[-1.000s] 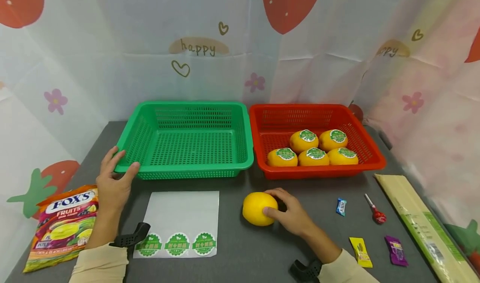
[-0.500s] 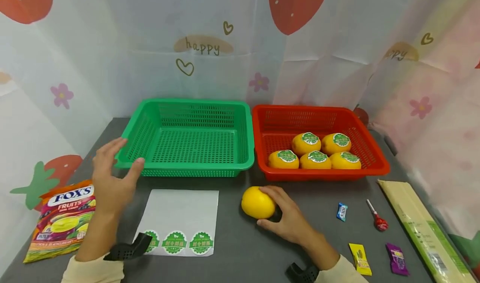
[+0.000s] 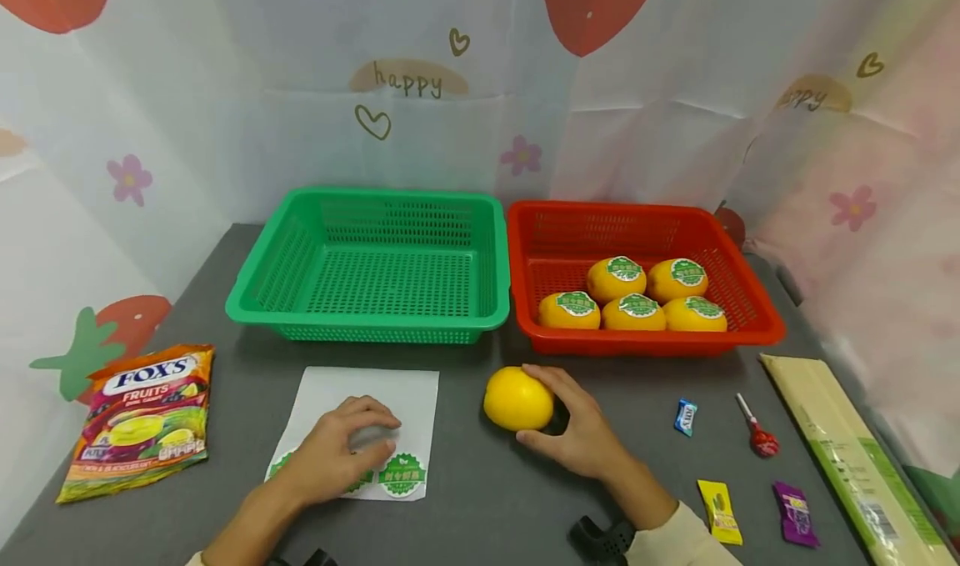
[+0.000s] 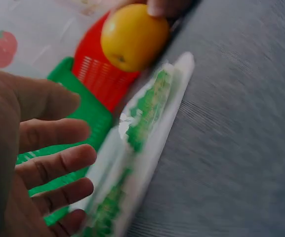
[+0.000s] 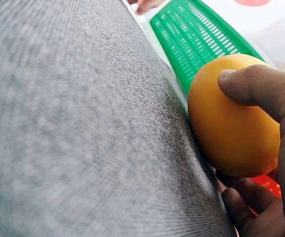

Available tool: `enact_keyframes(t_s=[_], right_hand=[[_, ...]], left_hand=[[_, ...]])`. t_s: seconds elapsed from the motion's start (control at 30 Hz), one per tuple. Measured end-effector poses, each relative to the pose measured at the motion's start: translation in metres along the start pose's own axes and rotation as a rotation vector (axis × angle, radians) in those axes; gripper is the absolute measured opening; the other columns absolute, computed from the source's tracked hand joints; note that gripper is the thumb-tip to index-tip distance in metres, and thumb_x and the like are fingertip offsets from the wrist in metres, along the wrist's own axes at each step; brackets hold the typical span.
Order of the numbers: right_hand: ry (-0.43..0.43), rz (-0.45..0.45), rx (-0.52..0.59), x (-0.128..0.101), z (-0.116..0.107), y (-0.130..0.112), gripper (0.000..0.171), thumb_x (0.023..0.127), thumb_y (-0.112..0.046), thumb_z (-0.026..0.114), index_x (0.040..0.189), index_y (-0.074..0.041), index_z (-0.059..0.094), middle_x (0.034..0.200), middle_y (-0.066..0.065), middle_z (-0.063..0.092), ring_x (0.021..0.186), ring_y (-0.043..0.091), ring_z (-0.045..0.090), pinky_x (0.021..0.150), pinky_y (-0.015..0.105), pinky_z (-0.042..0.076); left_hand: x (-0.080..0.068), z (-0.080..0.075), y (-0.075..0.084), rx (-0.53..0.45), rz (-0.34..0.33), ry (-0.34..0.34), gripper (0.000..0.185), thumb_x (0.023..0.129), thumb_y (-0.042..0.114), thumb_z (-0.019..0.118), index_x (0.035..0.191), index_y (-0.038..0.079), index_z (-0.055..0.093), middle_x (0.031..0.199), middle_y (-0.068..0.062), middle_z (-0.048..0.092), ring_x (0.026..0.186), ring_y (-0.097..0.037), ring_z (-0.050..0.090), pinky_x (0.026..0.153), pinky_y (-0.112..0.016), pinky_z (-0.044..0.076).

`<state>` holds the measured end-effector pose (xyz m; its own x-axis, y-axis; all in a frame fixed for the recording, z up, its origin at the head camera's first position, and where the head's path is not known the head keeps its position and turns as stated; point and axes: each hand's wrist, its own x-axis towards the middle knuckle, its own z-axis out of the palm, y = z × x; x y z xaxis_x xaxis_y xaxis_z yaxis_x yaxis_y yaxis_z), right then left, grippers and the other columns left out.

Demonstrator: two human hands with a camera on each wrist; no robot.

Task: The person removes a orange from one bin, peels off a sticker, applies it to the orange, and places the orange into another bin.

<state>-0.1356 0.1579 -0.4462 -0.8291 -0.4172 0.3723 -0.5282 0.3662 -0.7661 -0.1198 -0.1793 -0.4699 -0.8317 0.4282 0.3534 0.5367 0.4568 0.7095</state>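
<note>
Having left the rim of the green basket point(image 3: 367, 257), the left hand point(image 3: 337, 453) now lies with relaxed fingers on the sticker sheet point(image 3: 360, 428) at the counter's near edge, likely about to peel one. The right hand point(image 3: 577, 433) stays clenched round the unlabelled orange point(image 3: 517, 399), before the red basket point(image 3: 645, 216).

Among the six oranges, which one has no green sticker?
The orange on the table in front of the red basket, held by the right hand. The five in the basket each carry a green sticker.
</note>
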Motion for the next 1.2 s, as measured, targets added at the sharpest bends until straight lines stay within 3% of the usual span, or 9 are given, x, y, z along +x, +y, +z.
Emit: enact_keyframes(t_s=[0.2,0.37,0.5,0.6,0.77,0.9,1.0,1.1,1.2], right_hand=[[-0.007,0.029,0.007,-0.002,0.002,0.012,0.075,0.072,-0.003,0.085,0.137,-0.002,0.049,0.131,0.012,0.052,0.114,0.026,0.051,0.096,0.052,0.038],[-0.007,0.033,-0.002,-0.003,0.005,0.037,0.079,0.072,-0.011,0.086,0.141,-0.011,0.047,0.133,0.007,0.05,0.116,0.023,0.049,0.097,0.053,0.037],[-0.02,0.033,-0.011,-0.004,0.005,0.042,0.079,0.074,-0.019,0.086,0.143,-0.019,0.046,0.134,0.001,0.05,0.117,0.019,0.049,0.098,0.05,0.037],[-0.028,0.025,-0.012,-0.005,0.005,0.043,0.078,0.076,-0.024,0.084,0.143,-0.018,0.045,0.134,-0.001,0.05,0.117,0.019,0.049,0.097,0.05,0.038],[-0.027,0.032,-0.008,-0.005,0.006,0.043,0.077,0.077,-0.025,0.084,0.143,-0.016,0.046,0.134,-0.004,0.049,0.116,0.018,0.049,0.097,0.052,0.038],[-0.025,0.031,-0.009,-0.003,0.006,0.042,0.077,0.077,-0.025,0.084,0.144,-0.018,0.045,0.133,-0.004,0.049,0.116,0.018,0.049,0.097,0.052,0.038],[-0.03,0.033,-0.019,-0.003,0.006,0.041,0.082,0.076,-0.024,0.084,0.146,-0.016,0.042,0.137,0.0,0.048,0.119,0.02,0.048,0.099,0.052,0.036],[-0.03,0.067,-0.039,-0.003,0.007,0.04,0.085,0.074,-0.024,0.086,0.145,-0.013,0.041,0.14,0.001,0.047,0.122,0.019,0.047,0.101,0.051,0.035],[-0.026,0.11,-0.056,-0.005,0.008,0.037,0.086,0.071,-0.027,0.088,0.143,-0.01,0.043,0.14,-0.002,0.048,0.122,0.017,0.048,0.101,0.051,0.035]], left_hand=[[-0.003,0.01,-0.007,0.075,-0.053,-0.097,0.016,0.08,0.013,0.076,0.092,0.022,0.073,0.099,0.016,0.051,0.104,-0.012,0.044,0.088,-0.047,0.032],[0.0,0.012,-0.006,0.138,-0.047,-0.125,0.019,0.077,0.02,0.08,0.093,0.026,0.071,0.099,0.016,0.045,0.105,-0.015,0.041,0.089,-0.047,0.027],[0.0,0.013,-0.005,0.153,-0.029,-0.129,0.019,0.077,0.018,0.08,0.085,0.03,0.067,0.097,0.016,0.043,0.103,-0.015,0.04,0.089,-0.049,0.026],[-0.001,0.013,-0.005,0.153,0.001,-0.114,0.026,0.078,0.013,0.079,0.079,0.032,0.061,0.096,0.018,0.045,0.101,-0.013,0.041,0.086,-0.048,0.027],[-0.002,0.011,-0.002,0.099,0.017,-0.115,0.03,0.085,0.008,0.072,0.083,0.032,0.053,0.099,0.017,0.053,0.103,-0.011,0.046,0.083,-0.048,0.027],[-0.001,0.003,0.004,-0.001,-0.054,-0.157,0.026,0.092,0.009,0.065,0.086,0.03,0.049,0.105,0.012,0.062,0.109,-0.013,0.05,0.091,-0.052,0.024],[0.002,-0.002,0.01,-0.043,-0.069,-0.152,0.023,0.093,0.01,0.064,0.087,0.028,0.051,0.101,0.01,0.064,0.104,-0.012,0.055,0.093,-0.051,0.029],[0.012,-0.003,0.02,-0.044,-0.034,-0.11,0.02,0.092,0.009,0.065,0.088,0.026,0.055,0.092,0.012,0.061,0.092,-0.01,0.056,0.084,-0.045,0.039],[0.032,0.0,0.036,-0.08,-0.014,-0.076,0.016,0.092,0.008,0.065,0.09,0.023,0.059,0.088,0.011,0.056,0.085,-0.01,0.054,0.078,-0.042,0.044]])
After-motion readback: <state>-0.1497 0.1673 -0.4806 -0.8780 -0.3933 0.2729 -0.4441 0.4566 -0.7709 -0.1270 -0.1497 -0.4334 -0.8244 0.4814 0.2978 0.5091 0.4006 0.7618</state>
